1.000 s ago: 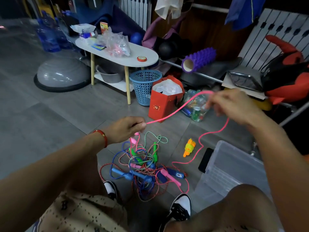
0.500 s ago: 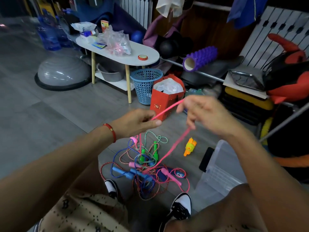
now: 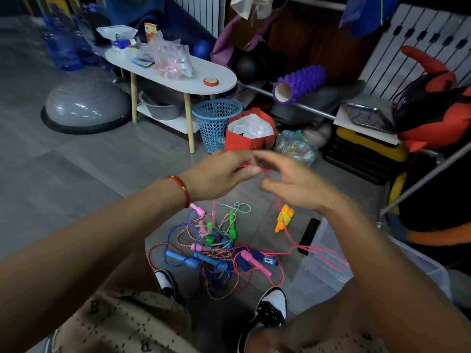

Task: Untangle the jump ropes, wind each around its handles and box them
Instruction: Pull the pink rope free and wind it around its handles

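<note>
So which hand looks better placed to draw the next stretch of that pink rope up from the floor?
Probably the right hand. It looks open and free, and the pink rope trails down just below it toward the clear box. The left hand already pinches the rope's upper part, so it serves as anchor.

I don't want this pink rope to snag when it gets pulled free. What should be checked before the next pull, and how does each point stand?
1. Left hand grips the pink rope: ok.
2. Right hand grips it too: cannot tell, blurred.
3. Pink rope free of the tangled pile: not ok, one strand drops into the pile.
4. Clear box within reach and open: ok.
5. Box rim clear: not ok, a pink loop lies over the box.
6. Orange wound rope apart from the pile: ok.
</note>
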`<state>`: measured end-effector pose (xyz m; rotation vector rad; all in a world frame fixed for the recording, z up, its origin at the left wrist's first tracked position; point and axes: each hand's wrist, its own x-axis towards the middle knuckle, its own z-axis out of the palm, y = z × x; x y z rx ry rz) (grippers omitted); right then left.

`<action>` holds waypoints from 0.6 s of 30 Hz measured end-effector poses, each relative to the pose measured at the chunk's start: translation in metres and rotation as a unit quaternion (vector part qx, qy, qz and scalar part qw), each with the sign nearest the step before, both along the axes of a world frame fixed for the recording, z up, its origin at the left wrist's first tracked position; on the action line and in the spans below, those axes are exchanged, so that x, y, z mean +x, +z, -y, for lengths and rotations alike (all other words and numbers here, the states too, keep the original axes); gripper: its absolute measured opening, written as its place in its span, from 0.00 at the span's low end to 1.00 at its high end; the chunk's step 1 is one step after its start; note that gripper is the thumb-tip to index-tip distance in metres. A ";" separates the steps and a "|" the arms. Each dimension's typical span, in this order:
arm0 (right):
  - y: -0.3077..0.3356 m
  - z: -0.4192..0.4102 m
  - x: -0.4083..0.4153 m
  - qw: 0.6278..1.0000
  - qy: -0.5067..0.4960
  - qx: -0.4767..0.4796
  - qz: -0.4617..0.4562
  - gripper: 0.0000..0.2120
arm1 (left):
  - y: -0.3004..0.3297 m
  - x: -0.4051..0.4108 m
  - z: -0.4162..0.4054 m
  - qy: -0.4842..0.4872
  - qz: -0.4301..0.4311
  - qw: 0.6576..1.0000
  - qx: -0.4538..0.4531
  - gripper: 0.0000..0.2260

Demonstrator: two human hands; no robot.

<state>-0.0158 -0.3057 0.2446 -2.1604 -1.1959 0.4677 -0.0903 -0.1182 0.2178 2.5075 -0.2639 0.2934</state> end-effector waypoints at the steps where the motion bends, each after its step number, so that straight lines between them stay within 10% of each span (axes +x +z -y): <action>1: -0.004 -0.006 -0.008 0.996 0.010 0.028 -0.086 0.16 | 0.000 0.003 0.002 0.010 -0.004 1.000 0.005 0.07; 3: -0.005 -0.012 -0.012 0.987 -0.025 0.074 -0.137 0.06 | -0.001 0.004 0.000 0.004 -0.001 1.000 -0.020 0.09; 10: 0.022 -0.001 0.004 0.987 -0.035 0.000 0.156 0.18 | -0.026 -0.011 -0.003 -0.002 -0.036 0.991 -0.125 0.12; 12: 0.030 0.010 0.012 0.987 -0.097 0.126 0.038 0.21 | -0.044 -0.016 -0.011 0.015 -0.064 0.988 -0.138 0.16; 15: 0.040 0.030 0.028 0.885 -0.213 0.355 -0.213 0.21 | -0.069 -0.025 -0.023 0.033 -0.098 0.982 -0.155 0.17; 18: 0.028 0.040 0.042 0.841 -0.243 0.399 -0.274 0.21 | -0.082 -0.026 -0.028 0.054 -0.118 0.978 -0.163 0.10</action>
